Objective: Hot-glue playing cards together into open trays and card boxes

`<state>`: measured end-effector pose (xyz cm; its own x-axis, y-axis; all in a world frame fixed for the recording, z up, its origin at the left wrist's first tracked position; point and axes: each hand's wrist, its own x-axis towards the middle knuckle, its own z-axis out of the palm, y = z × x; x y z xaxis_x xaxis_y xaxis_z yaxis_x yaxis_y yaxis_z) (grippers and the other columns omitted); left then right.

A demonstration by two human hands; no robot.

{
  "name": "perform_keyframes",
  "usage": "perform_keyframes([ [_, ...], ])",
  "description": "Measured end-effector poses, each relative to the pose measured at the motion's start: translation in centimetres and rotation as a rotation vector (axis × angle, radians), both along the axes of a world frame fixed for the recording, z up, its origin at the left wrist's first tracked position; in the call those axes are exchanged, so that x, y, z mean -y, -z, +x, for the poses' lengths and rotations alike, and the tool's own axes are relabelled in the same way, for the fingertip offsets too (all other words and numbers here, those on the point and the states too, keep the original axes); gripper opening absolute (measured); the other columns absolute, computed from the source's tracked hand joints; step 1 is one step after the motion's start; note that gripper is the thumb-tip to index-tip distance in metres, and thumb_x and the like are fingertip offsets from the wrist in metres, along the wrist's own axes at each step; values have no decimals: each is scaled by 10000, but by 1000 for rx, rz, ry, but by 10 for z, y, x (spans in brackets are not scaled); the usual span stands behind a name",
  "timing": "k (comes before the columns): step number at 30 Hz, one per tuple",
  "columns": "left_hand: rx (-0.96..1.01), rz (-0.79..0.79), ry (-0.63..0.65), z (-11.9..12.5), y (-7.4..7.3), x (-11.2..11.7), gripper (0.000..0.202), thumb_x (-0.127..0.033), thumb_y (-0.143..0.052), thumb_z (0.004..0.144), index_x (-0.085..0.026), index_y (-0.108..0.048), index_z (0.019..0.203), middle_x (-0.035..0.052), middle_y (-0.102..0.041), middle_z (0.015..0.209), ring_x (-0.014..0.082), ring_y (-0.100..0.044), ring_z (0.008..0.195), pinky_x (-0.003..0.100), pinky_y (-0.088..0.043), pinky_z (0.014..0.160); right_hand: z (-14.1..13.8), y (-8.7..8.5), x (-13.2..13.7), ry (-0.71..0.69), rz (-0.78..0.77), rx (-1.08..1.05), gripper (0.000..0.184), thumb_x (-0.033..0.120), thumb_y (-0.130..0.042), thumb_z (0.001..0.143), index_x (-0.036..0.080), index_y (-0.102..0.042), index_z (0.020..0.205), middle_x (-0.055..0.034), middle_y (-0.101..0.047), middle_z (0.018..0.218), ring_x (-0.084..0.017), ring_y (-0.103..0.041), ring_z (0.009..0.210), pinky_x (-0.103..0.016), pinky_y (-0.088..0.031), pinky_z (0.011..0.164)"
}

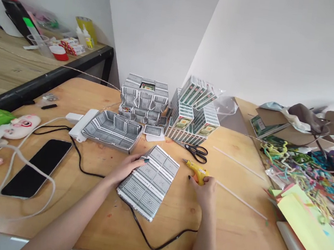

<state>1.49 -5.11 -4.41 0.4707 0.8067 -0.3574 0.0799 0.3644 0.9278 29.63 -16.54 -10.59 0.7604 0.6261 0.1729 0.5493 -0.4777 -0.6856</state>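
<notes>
My left hand [129, 167] grips the left edge of a box-like panel [150, 182] covered in grey-patterned playing cards, its thumb lying on top. My right hand [204, 188] is closed around the handle of a yellow glue gun [196, 170], whose nozzle points left toward the panel without touching it. A white glue stick [240, 199] reaches out behind the gun to the right. Past the panel sits an open tray [113, 128] made of the same cards. Black scissors [197, 153] lie just beyond the glue gun.
A larger card-covered structure [144, 98] and stacked card boxes [188, 115] stand at the back. A phone [38, 168] and white cable [50, 198] lie left, near a power strip [83, 125]. A black cord [154, 247] loops in front. Coloured pipe cleaners [304, 166] and paper [309, 227] crowd the right.
</notes>
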Motion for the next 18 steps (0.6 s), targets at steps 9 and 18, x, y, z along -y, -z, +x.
perform_keyframes([
  [9, 77, -51, -36, -2, 6, -7, 435, -331, -624, 715, -194, -608, 1128, 51, -666, 1102, 250, -563, 1096, 358, -431, 905, -26, -38, -38, -57, 136, 30, 331, 509, -630, 672, 224, -476, 740, -11, -522, 717, -186, -483, 664, -326, -404, 637],
  [18, 99, -131, 18, -5, 14, -15, 418, -359, -645, 721, -180, -627, 1098, 44, -689, 1054, 270, -588, 1062, 357, -428, 913, -101, -107, -169, -950, -74, 71, 166, 189, -548, 816, 249, -673, 907, -9, -690, 936, -167, -642, 835, -286, -485, 782],
])
